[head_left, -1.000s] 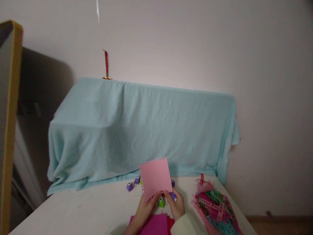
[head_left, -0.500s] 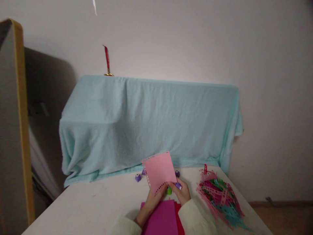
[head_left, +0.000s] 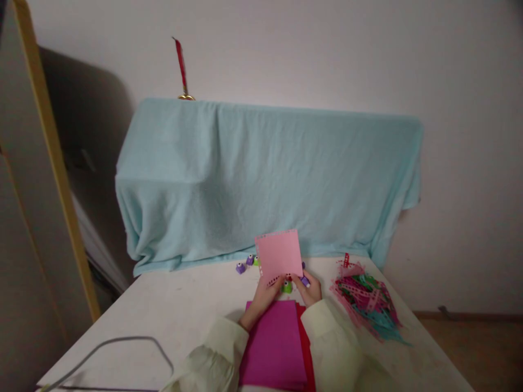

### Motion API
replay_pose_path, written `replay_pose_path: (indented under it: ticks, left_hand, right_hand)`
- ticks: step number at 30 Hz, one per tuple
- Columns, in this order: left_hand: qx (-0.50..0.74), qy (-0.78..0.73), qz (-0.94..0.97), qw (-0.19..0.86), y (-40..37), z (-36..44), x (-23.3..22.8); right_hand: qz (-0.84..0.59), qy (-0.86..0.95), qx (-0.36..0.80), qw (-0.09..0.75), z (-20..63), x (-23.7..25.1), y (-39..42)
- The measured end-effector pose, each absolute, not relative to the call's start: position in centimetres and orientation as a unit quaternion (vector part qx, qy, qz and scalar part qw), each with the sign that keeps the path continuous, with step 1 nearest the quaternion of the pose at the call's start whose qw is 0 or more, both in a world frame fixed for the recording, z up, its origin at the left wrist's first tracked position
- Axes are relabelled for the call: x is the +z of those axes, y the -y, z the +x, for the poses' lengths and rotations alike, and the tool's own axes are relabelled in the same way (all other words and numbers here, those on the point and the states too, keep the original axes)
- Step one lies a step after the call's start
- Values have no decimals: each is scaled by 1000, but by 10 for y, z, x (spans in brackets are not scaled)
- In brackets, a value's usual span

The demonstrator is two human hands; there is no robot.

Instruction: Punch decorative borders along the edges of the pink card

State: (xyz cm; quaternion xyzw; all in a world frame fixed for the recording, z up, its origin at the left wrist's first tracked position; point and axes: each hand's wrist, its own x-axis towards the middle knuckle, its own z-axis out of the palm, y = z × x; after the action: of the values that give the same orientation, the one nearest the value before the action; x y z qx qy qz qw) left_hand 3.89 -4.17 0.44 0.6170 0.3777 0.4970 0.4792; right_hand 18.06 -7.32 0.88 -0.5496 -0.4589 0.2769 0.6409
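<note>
My left hand [head_left: 265, 294] grips the lower left corner of a light pink paper sheet [head_left: 280, 255], held upright above the white table [head_left: 175, 310]. The sheet has punched holes along its left and bottom edges. My right hand [head_left: 310, 289] holds a small purple paper punch [head_left: 304, 281] against the sheet's lower right edge. A green punch [head_left: 287, 287] sits on the table just under the sheet, between my hands. A stack of magenta and red paper [head_left: 273, 345] lies flat beneath my forearms.
Small purple punches [head_left: 241, 267] stand behind the sheet. A pile of punched paper strips [head_left: 368, 305] lies at the right. A light blue cloth [head_left: 265, 174] drapes a large box at the back. A grey cable [head_left: 122, 343] loops at the front left; a yellow-edged panel [head_left: 53, 163] stands left.
The view has tilted down and pulled back, so more of the table, my sleeves and the cable show. Both hands keep the same hold on the pink sheet and punch.
</note>
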Motion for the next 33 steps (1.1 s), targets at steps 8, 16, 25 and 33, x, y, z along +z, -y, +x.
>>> replay_pose_path:
  ticks: [8,16,25,33]
  left_hand:
    - [483,-410,625,456,31,33,0]
    - [497,-396,614,468,26,32,-1]
    - [508,-402,608,459,26,32,-2]
    - [513,-377,605,478,25,32,-3]
  right_hand:
    - [-599,426,197,649,182,7,71]
    - [-635,407,154,639,195,2,69]
    - [-634,380,152,656,200,3,68]
    - [-641,379,151,650,200,6,70]
